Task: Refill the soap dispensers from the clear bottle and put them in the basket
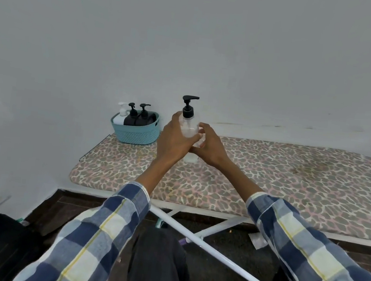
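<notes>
Left hand gripping clear pump dispenser upright, right hand seemingly clasping its base

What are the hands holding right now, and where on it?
Left hand grips the clear pump dispenser round its body. Right hand touches its lower body; the grip there is unclear.

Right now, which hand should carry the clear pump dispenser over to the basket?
Probably the left hand: it grips the clear pump dispenser and is nearer the teal basket, which stands at its left. The right hand would have to cross over.
</notes>
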`<state>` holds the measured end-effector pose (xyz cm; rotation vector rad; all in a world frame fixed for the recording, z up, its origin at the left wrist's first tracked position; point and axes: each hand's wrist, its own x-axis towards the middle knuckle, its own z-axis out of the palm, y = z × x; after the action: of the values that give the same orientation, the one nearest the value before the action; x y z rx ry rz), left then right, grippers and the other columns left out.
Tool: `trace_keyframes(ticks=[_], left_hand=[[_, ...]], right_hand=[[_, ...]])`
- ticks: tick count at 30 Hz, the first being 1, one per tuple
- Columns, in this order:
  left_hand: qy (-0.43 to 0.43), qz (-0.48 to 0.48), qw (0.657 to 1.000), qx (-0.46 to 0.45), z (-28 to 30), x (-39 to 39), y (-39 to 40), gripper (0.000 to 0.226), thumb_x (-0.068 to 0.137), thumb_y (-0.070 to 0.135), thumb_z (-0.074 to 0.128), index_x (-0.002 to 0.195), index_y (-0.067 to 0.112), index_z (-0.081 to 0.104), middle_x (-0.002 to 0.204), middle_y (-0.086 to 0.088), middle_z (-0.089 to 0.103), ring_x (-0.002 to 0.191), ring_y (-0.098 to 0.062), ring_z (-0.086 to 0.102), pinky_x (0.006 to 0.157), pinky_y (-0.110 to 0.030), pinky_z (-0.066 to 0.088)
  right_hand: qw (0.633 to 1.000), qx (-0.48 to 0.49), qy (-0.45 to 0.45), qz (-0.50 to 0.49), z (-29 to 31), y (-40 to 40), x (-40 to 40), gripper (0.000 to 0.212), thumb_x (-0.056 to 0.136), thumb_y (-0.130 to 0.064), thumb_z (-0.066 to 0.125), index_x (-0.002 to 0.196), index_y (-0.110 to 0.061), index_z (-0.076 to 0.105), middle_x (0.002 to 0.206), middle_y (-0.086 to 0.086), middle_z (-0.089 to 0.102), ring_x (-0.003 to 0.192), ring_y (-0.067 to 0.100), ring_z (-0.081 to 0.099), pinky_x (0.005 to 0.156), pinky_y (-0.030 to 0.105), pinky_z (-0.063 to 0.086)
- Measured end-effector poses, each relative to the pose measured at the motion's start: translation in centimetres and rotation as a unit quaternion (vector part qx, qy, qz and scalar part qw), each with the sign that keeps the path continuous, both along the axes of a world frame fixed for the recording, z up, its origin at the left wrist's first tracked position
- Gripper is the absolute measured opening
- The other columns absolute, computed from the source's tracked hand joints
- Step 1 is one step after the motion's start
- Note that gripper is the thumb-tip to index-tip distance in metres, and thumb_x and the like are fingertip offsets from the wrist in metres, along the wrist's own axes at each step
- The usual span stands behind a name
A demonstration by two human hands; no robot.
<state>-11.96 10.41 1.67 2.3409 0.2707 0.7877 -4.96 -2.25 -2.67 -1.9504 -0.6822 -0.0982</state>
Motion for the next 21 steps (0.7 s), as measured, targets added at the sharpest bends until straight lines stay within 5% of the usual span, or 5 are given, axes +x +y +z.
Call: trace_keyframes(ticks=[6, 12, 21], left_hand=[[-0.07, 0.003, 0.997, 0.017, 0.6, 2.9, 5.9, 0.083, 0.079, 0.051, 0.09, 0.144, 0.021, 0.048, 0.137, -0.001, 0.049, 0.118, -0.02, 0.06, 0.096, -0.039, 0.055], [-0.047, 0.003, 0.998, 0.04, 0.5, 6.9, 11.1, 0.066, 0.081, 0.046, 0.088, 0.136, 0.02, 0.063, 0.126, 0.0, 0.06, 0.11, -0.022, 0.065, 0.095, -0.044, 0.057], [-0.023, 0.0, 0.995, 0.098, -1.9, 11.1, 15.8, 0.054, 0.089, 0.037, 0.075, 0.141, 0.031, 0.063, 0.121, 0.001, 0.072, 0.117, -0.022, 0.063, 0.099, -0.047, 0.054]], right_hand=[[1.0, 0.003, 0.018, 0.007, 1.7, 6.0, 3.5, 0.096, 0.069, -0.053, 0.091, 0.149, -0.024, 0.047, 0.13, 0.001, 0.062, 0.11, 0.023, 0.066, 0.096, 0.048, 0.057], [0.999, 0.014, 0.044, 0.011, 0.9, 11.1, 7.1, 0.084, 0.08, -0.03, 0.093, 0.15, -0.015, 0.049, 0.137, 0.006, 0.064, 0.119, 0.031, 0.067, 0.1, 0.041, 0.053], [0.999, -0.014, 0.05, -0.008, -1.0, 14.6, 11.2, 0.085, 0.083, -0.039, 0.09, 0.152, -0.013, 0.048, 0.144, 0.01, 0.062, 0.132, 0.026, 0.059, 0.094, 0.028, 0.042]])
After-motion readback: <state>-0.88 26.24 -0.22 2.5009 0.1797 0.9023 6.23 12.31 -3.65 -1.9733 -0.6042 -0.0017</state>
